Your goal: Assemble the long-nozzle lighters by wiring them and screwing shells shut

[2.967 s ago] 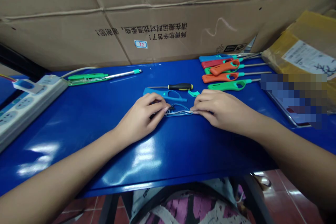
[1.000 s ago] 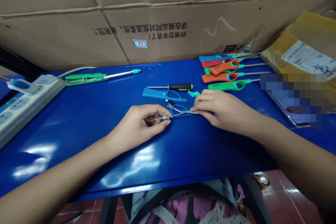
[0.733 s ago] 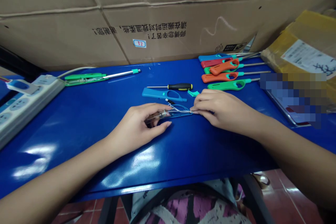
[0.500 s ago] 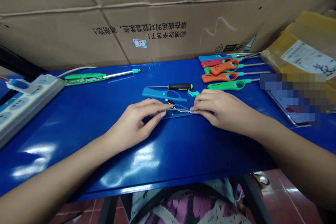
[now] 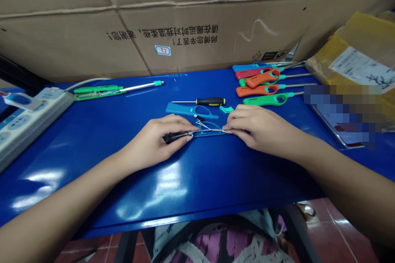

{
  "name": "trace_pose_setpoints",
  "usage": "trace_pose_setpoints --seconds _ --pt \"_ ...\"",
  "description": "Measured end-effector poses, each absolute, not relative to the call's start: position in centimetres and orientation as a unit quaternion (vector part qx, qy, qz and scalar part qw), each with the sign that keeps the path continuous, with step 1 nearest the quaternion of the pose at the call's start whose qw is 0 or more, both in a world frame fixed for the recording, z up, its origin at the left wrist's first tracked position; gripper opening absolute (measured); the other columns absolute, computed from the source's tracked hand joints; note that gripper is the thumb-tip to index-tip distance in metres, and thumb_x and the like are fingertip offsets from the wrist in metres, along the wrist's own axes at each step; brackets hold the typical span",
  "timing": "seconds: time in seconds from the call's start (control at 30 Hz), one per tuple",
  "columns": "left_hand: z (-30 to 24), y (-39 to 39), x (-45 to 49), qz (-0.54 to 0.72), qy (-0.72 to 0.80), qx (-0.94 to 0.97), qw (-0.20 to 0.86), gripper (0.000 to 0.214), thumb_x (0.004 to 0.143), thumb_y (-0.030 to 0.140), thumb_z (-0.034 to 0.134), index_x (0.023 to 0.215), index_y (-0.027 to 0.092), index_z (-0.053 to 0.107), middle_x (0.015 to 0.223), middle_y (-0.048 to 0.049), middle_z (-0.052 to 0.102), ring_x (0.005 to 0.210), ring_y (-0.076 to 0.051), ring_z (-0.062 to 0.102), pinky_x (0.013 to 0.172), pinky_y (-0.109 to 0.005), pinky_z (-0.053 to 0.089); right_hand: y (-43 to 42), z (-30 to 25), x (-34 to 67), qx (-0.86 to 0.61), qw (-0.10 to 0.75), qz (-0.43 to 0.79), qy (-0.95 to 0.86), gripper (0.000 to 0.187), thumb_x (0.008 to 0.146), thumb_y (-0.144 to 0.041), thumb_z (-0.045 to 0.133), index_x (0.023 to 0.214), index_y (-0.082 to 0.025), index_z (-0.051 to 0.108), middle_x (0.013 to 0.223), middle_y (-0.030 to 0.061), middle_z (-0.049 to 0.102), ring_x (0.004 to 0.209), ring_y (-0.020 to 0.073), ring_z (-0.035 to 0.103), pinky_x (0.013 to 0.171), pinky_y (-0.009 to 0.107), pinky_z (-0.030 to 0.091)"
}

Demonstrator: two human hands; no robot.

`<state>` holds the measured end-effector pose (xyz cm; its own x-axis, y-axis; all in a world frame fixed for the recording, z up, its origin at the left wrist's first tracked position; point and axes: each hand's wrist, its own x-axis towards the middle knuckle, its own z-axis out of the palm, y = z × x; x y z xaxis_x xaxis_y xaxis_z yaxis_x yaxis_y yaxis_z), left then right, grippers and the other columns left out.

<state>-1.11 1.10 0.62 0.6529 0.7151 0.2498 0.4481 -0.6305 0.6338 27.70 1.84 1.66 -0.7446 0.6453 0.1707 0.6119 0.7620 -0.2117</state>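
Observation:
My left hand [image 5: 159,136] is closed, thumb and fingers pinching a dark, see-through lighter fuel tank [image 5: 176,137]. Thin white wires or a tube [image 5: 208,130] run from it towards my right hand [image 5: 254,126]. That hand is closed too, its fingertips gripping the right end of an opened blue lighter shell half [image 5: 205,134]; the wire ends there are hidden by the fingers. Just behind lies a small black part [image 5: 200,118] with white leads. Beyond it rests the other blue shell half [image 5: 180,109], with a teal trigger piece [image 5: 226,109] near my right fingers.
A black-and-yellow screwdriver [image 5: 212,101] lies behind the shells. Several coloured gas lighters [image 5: 262,90] are piled back right, beside a taped parcel [image 5: 354,57] and a blurred-out flat object. At left are an opened green lighter [image 5: 98,91] and a power strip [image 5: 37,119]. Cardboard [image 5: 173,16] walls the back.
The dark tank now shows in my left hand, which has tilted slightly. The white leads by the small black part have shifted. My right hand keeps nearly the same place.

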Motion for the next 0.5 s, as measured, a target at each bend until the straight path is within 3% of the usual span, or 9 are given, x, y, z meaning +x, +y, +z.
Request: trace_pose_setpoints --seconds 0.37,0.5 --pt "0.45 1.71 -1.40 0.243 0.299 0.884 0.263 0.022 0.096 0.023 0.062 0.114 0.022 0.075 0.109 -0.0079 0.070 0.098 -0.017 0.068 0.091 -0.030 0.056 1.70 1.74 27.63 -0.341 0.115 0.077 -0.930 0.023 0.096 -0.013 0.055 0.084 -0.017 0.074 0.086 0.0065 0.072 0.085 0.0203 0.058 0.079 0.033 0.045" --pt "0.38 1.57 -1.42 0.241 0.320 0.887 0.228 0.029 0.093 0.025 0.066 0.121 0.020 0.071 0.107 -0.0075 0.071 0.095 -0.016 0.069 0.087 -0.028 0.057 1.74 1.66 27.64 -0.341 0.116 0.079 -0.929 0.022 0.095 -0.013 0.056 0.084 -0.016 0.075 0.086 0.0068 0.071 0.086 0.0205 0.059 0.080 0.034 0.045"
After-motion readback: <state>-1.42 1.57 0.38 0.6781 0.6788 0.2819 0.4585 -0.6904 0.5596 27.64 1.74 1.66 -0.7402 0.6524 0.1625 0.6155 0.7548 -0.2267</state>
